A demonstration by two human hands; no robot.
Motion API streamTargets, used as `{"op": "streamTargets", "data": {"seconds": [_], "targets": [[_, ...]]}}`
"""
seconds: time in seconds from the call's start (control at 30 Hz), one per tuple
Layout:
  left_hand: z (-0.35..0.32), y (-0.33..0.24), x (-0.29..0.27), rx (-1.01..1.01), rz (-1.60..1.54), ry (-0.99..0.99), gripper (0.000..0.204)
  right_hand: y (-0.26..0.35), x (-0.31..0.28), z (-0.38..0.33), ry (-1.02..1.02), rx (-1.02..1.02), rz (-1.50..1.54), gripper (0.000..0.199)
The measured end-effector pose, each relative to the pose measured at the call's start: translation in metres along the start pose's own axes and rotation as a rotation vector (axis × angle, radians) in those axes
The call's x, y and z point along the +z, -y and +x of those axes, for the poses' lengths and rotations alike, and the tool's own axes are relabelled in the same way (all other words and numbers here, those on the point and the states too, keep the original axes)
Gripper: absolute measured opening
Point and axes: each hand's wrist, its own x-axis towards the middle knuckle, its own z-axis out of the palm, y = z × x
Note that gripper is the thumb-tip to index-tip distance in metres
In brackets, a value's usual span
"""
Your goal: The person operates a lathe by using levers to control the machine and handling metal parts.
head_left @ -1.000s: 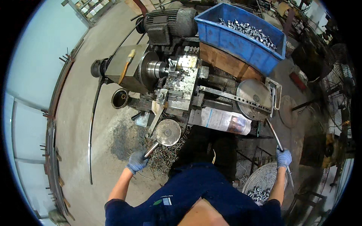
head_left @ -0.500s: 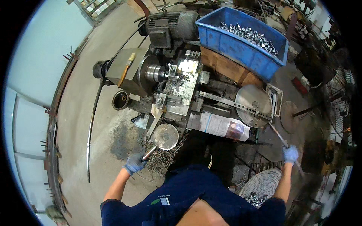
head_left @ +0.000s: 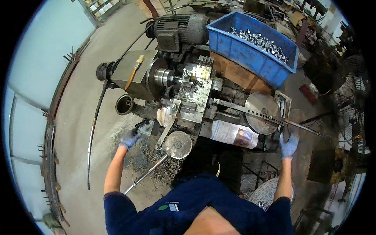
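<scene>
My left hand (head_left: pixel 129 138), in a blue glove, reaches toward the lower left corner of a small metal lathe (head_left: pixel 184 98), beside a small pale box (head_left: pixel 147 127). Its fingers are loosely curled and nothing shows in them. A long steel rod (head_left: pixel 145 175) with a round metal disc (head_left: pixel 178 144) at its top leans just right of that hand, untouched. My right hand (head_left: pixel 289 145), also gloved, is raised with fingers apart just under the end of a long perforated lever bar (head_left: pixel 258 114), close to a round plate (head_left: pixel 261 111).
A blue crate (head_left: pixel 250 55) of small metal parts sits behind the lathe, next to an electric motor (head_left: pixel 178 29). A brush (head_left: pixel 134 70) lies on the headstock. Metal shavings (head_left: pixel 152 164) cover the floor below. A mesh basket (head_left: pixel 266 194) of parts stands by my right side.
My left hand let go of the steel rod and moved up and left toward the lathe's corner. My right hand released its lever and now hovers open under the perforated bar.
</scene>
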Motion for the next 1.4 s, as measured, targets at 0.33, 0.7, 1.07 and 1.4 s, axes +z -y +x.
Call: {"op": "streamTargets", "data": {"seconds": [0.33, 0.7, 1.07, 1.4], "targets": [[0.091, -0.002, 0.059, -0.147, 0.370, 0.022, 0.045, -0.001, 0.003, -0.156, 0.439, 0.336, 0.375, 0.043], [0.088, 0.003, 0.049, -0.095, 0.381, 0.098, 0.043, 0.108, -0.097, 0.009, 0.166, -0.101, 0.544, 0.028], [-0.042, 0.056, -0.178, -0.221, 0.195, -0.679, 0.039, 0.461, -0.143, 0.113, 0.038, -1.153, 0.067, 0.048], [-0.126, 0.030, -0.087, -0.589, 0.180, -0.595, 0.048, 0.513, -0.129, 0.113, 0.392, -1.165, -0.140, 0.049]]}}
